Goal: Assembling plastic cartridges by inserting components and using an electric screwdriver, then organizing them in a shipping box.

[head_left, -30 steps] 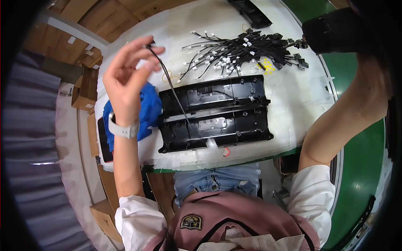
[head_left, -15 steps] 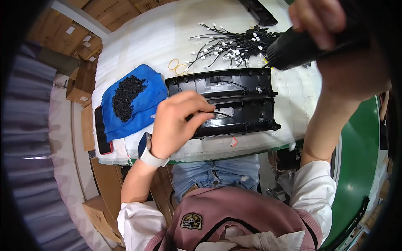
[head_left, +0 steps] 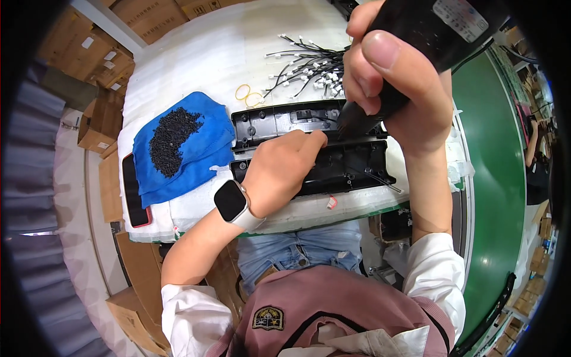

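My right hand (head_left: 416,98) is wrapped round a black electric screwdriver (head_left: 410,33), its nose slanting down over the right half of two black plastic housings. The far housing (head_left: 270,122) and the near housing (head_left: 342,169) lie side by side, hollow side up. Bent over the near one, my left hand (head_left: 276,172) has its fingertips drawn together by the gap between the two; what they pinch, if anything, is hidden. A thin black cable (head_left: 380,178) runs out over the near housing's right end. The screwdriver's tip is hard to make out.
To the left, a blue cloth (head_left: 205,152) carries a heap of tiny black screws (head_left: 169,146). Beside it lies a phone (head_left: 134,193). Beyond the housings are black cables with white connectors (head_left: 306,74) and yellow rubber bands (head_left: 242,91). Cardboard boxes (head_left: 146,21) stand past the table.
My right hand has brought the screwdriver left and down, over the housings. My left hand has moved slightly right and turned, and the black cable it held near the middle is no longer visible there.
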`<state>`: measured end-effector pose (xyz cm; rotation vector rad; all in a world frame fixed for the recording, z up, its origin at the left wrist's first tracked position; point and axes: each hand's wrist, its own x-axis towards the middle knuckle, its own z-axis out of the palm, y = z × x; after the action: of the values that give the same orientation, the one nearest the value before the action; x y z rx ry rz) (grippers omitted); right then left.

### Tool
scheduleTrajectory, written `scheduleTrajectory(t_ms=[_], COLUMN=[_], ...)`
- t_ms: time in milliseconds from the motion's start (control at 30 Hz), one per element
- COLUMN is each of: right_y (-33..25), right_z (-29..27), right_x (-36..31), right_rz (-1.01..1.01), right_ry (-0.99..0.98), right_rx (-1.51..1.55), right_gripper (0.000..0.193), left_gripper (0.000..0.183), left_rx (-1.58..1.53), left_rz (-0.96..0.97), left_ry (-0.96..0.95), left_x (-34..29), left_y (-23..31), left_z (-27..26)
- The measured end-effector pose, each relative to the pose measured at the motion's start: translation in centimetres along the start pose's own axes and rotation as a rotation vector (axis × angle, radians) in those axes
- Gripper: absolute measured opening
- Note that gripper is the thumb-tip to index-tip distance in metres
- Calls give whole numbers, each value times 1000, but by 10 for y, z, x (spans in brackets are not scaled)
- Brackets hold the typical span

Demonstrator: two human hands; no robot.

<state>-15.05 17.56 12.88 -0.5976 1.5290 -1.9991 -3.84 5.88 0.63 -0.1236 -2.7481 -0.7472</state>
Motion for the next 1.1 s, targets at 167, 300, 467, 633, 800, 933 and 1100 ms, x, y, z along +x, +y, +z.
scheduleTrajectory(t_ms=[167, 300, 467, 633, 800, 933, 1100], right_y=[20, 28, 43, 56, 57, 60, 62], right_z=[-11, -10, -4, -4, -2, -2, 0], right_x=[8, 8, 9, 11, 12, 15, 14], right_rz=[-83, -151, -231, -252, -216, -205, -236], right_ry=[-108, -173, -276, -370, -333, -366, -366], right_rx=[104, 56, -64, -51, -76, -79, -124], right_gripper=[32, 32, 33, 32, 33, 33, 32], left_gripper=[34, 36, 34, 31, 29, 28, 28], left_rx=[82, 22, -42, -119, -155, -177, -203], left_rz=[-27, -91, -104, -30, -72, -72, -79], left_ry=[-52, -95, -64, -29, -42, -20, -31], left_x=[2, 0, -6, -9, -12, -14, -16], left_y=[-2, -5, -5, -9, -8, -11, -13], left_z=[-4, -7, -11, -15, -15, -14, -12])
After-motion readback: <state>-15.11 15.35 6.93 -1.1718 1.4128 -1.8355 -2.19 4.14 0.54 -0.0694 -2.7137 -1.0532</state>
